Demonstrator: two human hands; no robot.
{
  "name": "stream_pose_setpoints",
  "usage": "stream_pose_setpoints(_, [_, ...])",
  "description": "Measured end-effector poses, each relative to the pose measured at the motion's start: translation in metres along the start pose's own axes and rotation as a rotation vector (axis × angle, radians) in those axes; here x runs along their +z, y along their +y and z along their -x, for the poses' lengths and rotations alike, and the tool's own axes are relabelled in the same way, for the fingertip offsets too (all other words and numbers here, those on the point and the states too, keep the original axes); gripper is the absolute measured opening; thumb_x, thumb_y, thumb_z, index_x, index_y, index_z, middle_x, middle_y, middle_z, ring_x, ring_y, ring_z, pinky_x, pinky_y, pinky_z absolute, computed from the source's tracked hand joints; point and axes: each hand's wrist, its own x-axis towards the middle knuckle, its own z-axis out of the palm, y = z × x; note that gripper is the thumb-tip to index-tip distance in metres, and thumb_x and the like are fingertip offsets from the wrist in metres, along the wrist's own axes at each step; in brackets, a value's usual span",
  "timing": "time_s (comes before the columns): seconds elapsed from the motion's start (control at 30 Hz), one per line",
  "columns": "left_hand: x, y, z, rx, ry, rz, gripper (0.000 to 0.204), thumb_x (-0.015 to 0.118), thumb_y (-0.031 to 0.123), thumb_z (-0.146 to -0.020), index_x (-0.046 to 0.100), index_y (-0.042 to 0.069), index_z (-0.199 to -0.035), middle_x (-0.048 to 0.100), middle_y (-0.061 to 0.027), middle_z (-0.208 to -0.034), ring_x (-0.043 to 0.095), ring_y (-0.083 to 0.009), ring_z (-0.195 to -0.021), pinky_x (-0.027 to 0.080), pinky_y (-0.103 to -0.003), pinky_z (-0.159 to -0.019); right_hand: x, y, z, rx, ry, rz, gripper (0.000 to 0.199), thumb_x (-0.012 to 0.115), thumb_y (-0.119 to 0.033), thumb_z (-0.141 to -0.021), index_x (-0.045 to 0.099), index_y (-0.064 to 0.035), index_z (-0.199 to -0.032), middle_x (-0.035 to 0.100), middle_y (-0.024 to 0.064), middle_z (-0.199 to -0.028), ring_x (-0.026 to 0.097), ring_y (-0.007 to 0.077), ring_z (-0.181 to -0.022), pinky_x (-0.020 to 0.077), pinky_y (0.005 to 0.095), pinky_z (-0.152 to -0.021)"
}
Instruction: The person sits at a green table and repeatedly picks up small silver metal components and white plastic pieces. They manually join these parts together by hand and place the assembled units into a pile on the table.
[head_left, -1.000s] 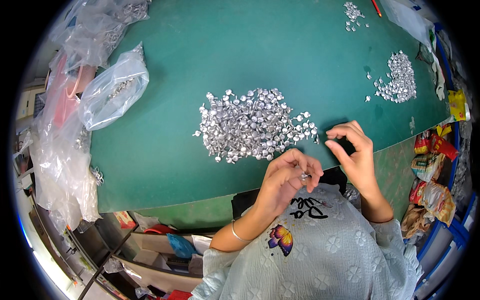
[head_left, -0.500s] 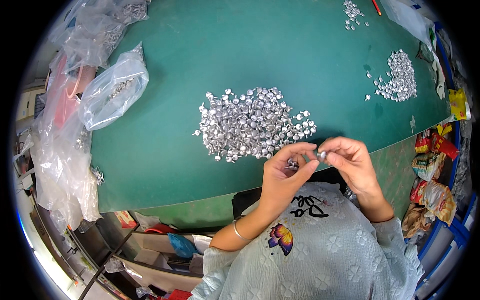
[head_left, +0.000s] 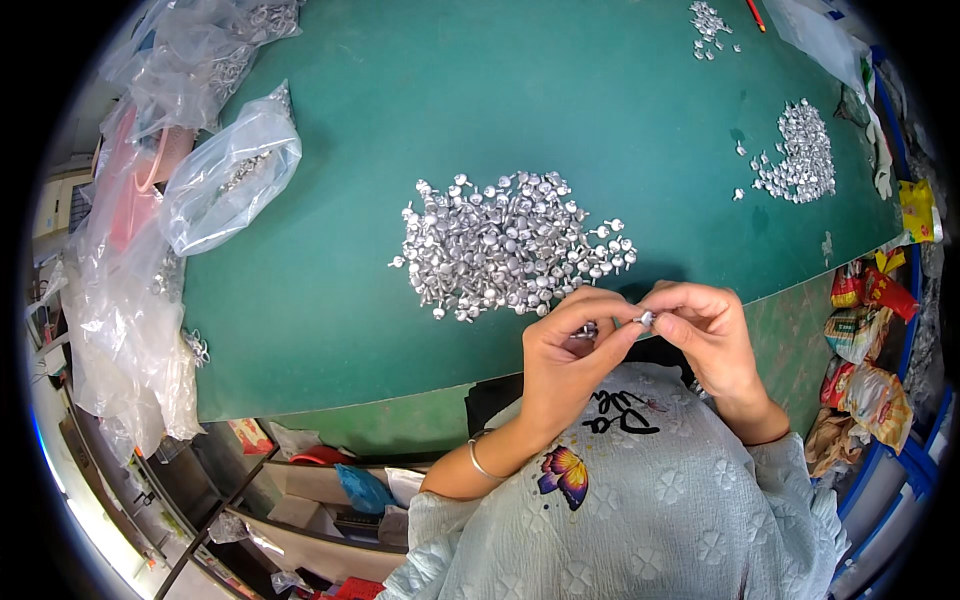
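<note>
On the green table lies a wide heap of small silver metal pieces [head_left: 500, 245], each with a round head and a short stem. Just in front of its near right edge, my two hands meet at the fingertips. My right hand [head_left: 708, 335] pinches one round-headed metal piece [head_left: 647, 318] between thumb and forefinger. The thumb and forefinger of my left hand [head_left: 575, 345] come up against the same piece from the other side. Several more metal pieces [head_left: 585, 331] sit inside the curled fingers of my left hand, partly hidden.
A smaller heap of metal pieces [head_left: 800, 155] lies at the table's right, and another group [head_left: 708, 25] at the far right near a red pencil-like stick [head_left: 755, 14]. Clear plastic bags [head_left: 235, 190] line the left side. Colourful packages [head_left: 870, 400] stand beyond the right edge.
My hands have drawn together, and the left fingertips now meet the piece in my right hand. The piece has turned slightly, its stem now pointing left.
</note>
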Motion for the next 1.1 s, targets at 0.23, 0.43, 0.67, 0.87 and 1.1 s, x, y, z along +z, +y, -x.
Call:
stream_pose_setpoints(0.23, [-0.002,0.0,0.001,-0.079,-0.063,0.089,0.006,0.062,-0.003,-0.083,0.062,0.0,-0.088,0.056,-0.0024,-0.09,0.044,-0.0027,-0.065,0.036,-0.017,-0.056,0.0,0.002,-0.001,-0.192,0.059,0.328,0.007,0.061,0.0,-0.084,0.066,0.0029,-0.088,0.064,0.0085,-0.083,0.055,0.0143,-0.076,0.0422,0.0258,-0.07])
stream_pose_setpoints(0.43, [-0.008,-0.006,0.0,-0.337,-0.153,0.631,0.007,0.052,0.007,-0.091,0.056,0.001,-0.094,0.058,-0.0077,-0.093,0.053,-0.0087,-0.073,0.043,-0.023,-0.065,-0.012,0.005,-0.026,-0.373,0.362,0.912,0.009,0.065,-0.001,-0.077,0.066,0.0008,-0.085,0.063,0.009,-0.081,0.055,0.0198,-0.072,0.0434,0.0293,-0.065])
stream_pose_setpoints(0.67, [-0.009,-0.012,0.002,-0.384,-0.127,0.438,0.012,0.05,0.01,-0.093,0.057,0.001,-0.098,0.059,-0.0078,-0.087,0.053,-0.0088,-0.071,0.042,-0.022,-0.063,-0.013,0.014,-0.048,-0.61,0.243,1.29,0.018,0.069,-0.005,-0.071,0.066,-0.0055,-0.09,0.058,0.0034,-0.089,0.051,0.0223,-0.081,0.0378,0.0336,-0.072])
stream_pose_setpoints(0.87, [-0.015,-0.008,0.003,-0.484,-0.176,0.349,0.018,0.049,0.013,-0.095,0.058,0.001,-0.104,0.059,-0.0066,-0.085,0.046,-0.0077,-0.062,0.033,-0.019,-0.049,-0.017,0.009,-0.051,-0.608,0.21,1.325,0.012,0.07,-0.004,-0.071,0.065,-0.0041,-0.082,0.06,0.0042,-0.081,0.053,0.0223,-0.076,0.0389,0.0329,-0.071])
stream_pose_setpoints(1.1, [0.004,-0.002,-0.003,-0.08,0.058,0.0,0.027,0.059,-0.003,-0.084,0.057,0.001,-0.111,0.059,-0.0034,-0.09,0.047,-0.0033,-0.07,0.037,-0.016,-0.052,-0.001,0.004,-0.027,-0.351,0.19,0.688,0.008,0.069,0.001,-0.073,0.063,-0.0006,-0.079,0.064,0.0076,-0.078,0.057,0.0192,-0.072,0.0435,0.0302,-0.07])
